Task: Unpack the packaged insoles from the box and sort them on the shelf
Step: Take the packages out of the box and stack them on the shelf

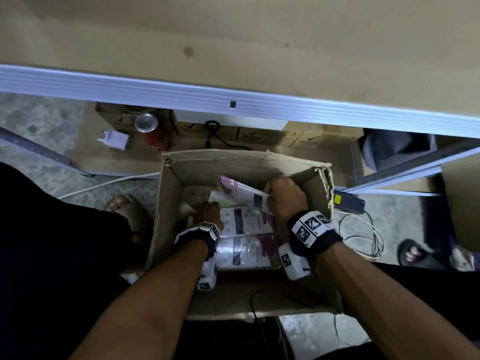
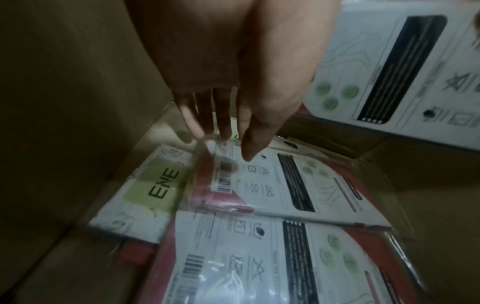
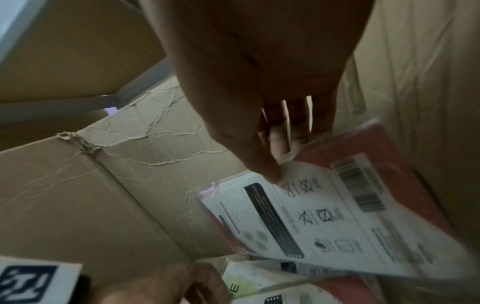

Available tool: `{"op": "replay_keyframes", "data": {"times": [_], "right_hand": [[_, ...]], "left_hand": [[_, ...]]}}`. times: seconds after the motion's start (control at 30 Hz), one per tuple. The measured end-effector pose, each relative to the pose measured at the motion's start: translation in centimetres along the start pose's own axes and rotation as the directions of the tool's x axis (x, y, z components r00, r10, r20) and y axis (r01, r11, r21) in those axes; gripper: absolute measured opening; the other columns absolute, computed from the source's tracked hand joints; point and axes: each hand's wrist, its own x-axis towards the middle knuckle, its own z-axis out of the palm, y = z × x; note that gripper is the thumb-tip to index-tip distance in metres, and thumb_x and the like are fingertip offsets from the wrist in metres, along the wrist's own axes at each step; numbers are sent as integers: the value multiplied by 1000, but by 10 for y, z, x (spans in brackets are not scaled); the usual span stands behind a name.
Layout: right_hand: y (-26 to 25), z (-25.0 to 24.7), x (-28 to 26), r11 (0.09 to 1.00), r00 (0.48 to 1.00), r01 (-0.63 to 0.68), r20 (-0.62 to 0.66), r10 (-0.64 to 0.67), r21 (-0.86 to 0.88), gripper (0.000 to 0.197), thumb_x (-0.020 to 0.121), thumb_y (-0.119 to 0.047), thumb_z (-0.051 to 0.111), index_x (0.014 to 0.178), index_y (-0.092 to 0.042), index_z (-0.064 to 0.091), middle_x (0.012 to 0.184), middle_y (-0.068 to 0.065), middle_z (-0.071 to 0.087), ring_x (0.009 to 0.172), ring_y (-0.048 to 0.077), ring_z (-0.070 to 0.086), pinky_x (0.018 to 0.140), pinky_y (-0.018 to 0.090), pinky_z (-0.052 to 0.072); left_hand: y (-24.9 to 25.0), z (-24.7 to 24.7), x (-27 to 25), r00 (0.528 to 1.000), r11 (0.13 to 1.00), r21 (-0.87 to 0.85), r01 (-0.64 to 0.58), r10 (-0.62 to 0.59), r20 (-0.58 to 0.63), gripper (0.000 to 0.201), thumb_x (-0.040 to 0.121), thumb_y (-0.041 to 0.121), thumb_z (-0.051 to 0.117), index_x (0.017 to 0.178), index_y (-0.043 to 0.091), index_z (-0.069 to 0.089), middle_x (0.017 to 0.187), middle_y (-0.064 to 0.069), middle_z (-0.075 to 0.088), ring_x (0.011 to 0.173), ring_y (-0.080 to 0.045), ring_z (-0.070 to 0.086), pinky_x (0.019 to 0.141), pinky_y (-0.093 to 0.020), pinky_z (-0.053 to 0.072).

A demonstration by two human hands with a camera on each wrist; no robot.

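Note:
An open cardboard box stands on the floor with several packaged insoles in it. My right hand pinches a white-and-pink insole pack by its end and holds it tilted above the others; the thumb lies on its printed face. My left hand reaches deep into the box's left side. Its straight fingers touch the clear plastic edge of a white-and-pink pack. A green-labelled pack lies beside it against the box wall. Another pack lies nearer.
A shelf with a pale metal front rail runs across above the box, its brown board bare. Under it sit a red can, a white plug adapter and small cartons. Cables and sandalled feet flank the box.

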Motion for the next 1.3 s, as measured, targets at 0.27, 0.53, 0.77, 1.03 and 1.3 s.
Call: {"op": "replay_keyframes", "data": {"times": [0.27, 0.53, 0.77, 1.03, 1.3], "right_hand": [[9, -11, -17, 1000, 1000, 15, -23, -15, -6, 15, 87, -9, 56, 100, -14, 63, 114, 4, 56, 106, 26, 59, 86, 41, 53], [8, -14, -20, 1000, 1000, -6, 6, 6, 11, 15, 86, -9, 56, 98, -16, 63, 113, 2, 57, 105, 26, 59, 87, 42, 52], [3, -14, -21, 1000, 1000, 4, 0, -4, -30, 18, 86, -9, 54, 102, -13, 62, 114, 6, 57, 107, 29, 58, 88, 40, 51], [-2, -2, -23, 998, 999, -20, 33, 22, -63, 18, 85, -6, 55, 99, -13, 63, 111, 5, 58, 104, 29, 59, 84, 38, 51], [-1, 4, -17, 995, 997, 1, 76, 7, -102, 19, 84, -7, 58, 101, -13, 65, 111, 6, 58, 105, 30, 59, 83, 37, 49]], "left_hand": [[6, 20, 17, 995, 985, 166, -48, 32, 97, 67, 101, 22, 48, 159, 16, 15, 167, -10, 8, 154, -34, 2, 125, -44, 10], [12, 17, 12, 989, 972, 186, -146, 136, 64, 30, 98, 17, 54, 127, 11, 57, 136, -13, 54, 131, -33, 46, 109, -44, 40], [5, -2, 4, 968, 987, -76, -141, 154, 197, 22, 93, 7, 64, 114, 5, 71, 131, -12, 64, 121, -30, 59, 97, -29, 50], [-10, 0, -13, 935, 986, 6, -166, 156, 319, 22, 87, 1, 65, 104, 7, 78, 114, -10, 74, 105, -25, 70, 94, -31, 55], [3, 8, -21, 956, 978, 80, -191, 167, 241, 22, 92, 9, 61, 108, 9, 77, 123, -9, 69, 119, -26, 61, 106, -35, 47]]}}
